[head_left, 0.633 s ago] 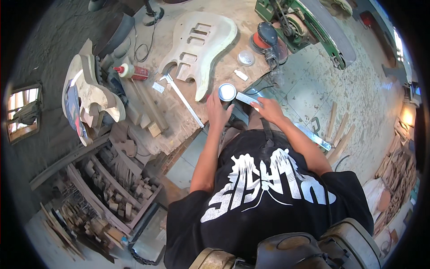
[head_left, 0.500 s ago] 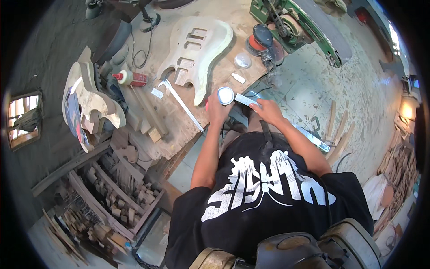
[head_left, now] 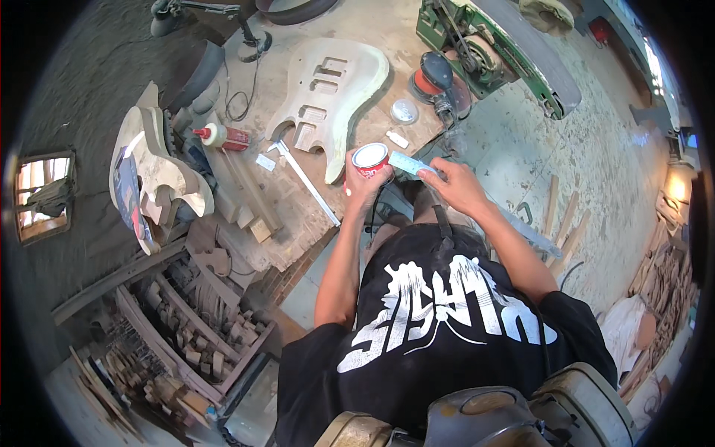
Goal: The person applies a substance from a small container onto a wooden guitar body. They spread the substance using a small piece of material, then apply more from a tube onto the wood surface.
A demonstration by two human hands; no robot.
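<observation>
My left hand [head_left: 363, 188] is wrapped round a small red can [head_left: 371, 170] with a white inside or contents, its open top tilted up. My right hand [head_left: 458, 185] pinches a flat, light-blue strip [head_left: 410, 165], whose far end is at the can's right rim; whether it touches cannot be told. Just beyond my hands, an unpainted electric guitar body [head_left: 339, 104] with routed cavities lies on the workbench [head_left: 290, 242]. A round lid [head_left: 404, 112] and a small white tube [head_left: 397, 139] rest beside it. Left of the body's near end lies a caliper [head_left: 305, 182].
An orbital sander [head_left: 434, 74] stands at the bench's right edge, near a green belt machine [head_left: 477, 52]. At left are a glue bottle [head_left: 223, 137], wood strips [head_left: 249, 182] and more guitar bodies [head_left: 160, 175]. A crate of wood offcuts [head_left: 197, 328] sits lower left.
The can has tipped, so its red side now shows below the rim. The strip has turned slightly and shows more of its flat face. The whole view has shifted a little.
</observation>
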